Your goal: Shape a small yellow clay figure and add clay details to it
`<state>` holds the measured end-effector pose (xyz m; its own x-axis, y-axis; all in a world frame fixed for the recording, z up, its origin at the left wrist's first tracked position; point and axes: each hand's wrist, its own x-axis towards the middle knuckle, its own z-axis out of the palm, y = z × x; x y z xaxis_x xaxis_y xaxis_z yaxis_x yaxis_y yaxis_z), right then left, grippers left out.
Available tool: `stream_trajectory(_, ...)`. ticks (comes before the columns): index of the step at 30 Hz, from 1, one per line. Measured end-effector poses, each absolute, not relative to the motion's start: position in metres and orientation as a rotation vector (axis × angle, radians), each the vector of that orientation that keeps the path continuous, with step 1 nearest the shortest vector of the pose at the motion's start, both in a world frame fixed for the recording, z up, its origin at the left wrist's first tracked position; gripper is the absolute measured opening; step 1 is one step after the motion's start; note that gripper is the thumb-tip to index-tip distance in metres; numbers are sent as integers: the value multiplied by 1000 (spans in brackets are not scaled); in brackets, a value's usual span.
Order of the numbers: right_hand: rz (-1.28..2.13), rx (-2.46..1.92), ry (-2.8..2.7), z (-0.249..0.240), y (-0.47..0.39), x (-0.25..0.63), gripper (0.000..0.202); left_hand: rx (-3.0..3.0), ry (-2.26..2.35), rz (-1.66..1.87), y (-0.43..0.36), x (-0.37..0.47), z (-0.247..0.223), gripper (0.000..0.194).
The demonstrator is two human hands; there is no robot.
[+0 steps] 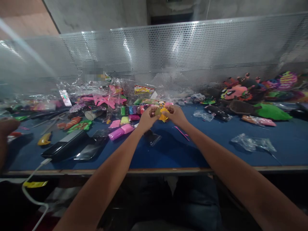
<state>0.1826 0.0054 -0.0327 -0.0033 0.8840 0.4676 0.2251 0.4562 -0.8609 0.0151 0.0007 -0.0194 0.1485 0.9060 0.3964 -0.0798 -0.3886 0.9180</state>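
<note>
Above the middle of the blue table, both hands meet around a small yellow-orange clay figure point(163, 116) with a cream and black face on top. My left hand point(148, 118) is closed, its fingertips pinching a dull olive piece point(157, 112) at the figure's left side. From the right, the fingers of my right hand point(177, 115) grip the yellow-orange body. Fine details between the fingertips are blurred. Below my left wrist lies a small clear bag with dark contents point(152, 138). A thin pink modelling tool point(182, 133) rests under my right forearm.
Packets of coloured clay point(121, 129) lie to the left, beside a black power bank point(64, 146) with a white cable and a phone point(90, 149). Clear wrappers point(253, 142) and plush-like figures point(235, 93) are at right. A perforated metal screen point(144, 51) stands behind. Another person's hand point(8, 126) shows far left.
</note>
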Motion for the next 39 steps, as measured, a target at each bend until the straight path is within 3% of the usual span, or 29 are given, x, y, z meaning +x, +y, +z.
stream_trajectory(5,568,-1090,-1634,-31,2,183,35,1617,879,1368,3,12,-22,37)
stream_trajectory(12,396,-1161,-1739,-30,2,184,22,1798,860,1380,4,12,-25,34)
stream_trajectory(18,560,-1127,-1727,-34,3,182,21,1939,1009,1311,9,8,-27,18)
stream_trajectory(39,777,-1068,-1709,-33,-5,176,11,2199,999,1493,15,1,-30,13)
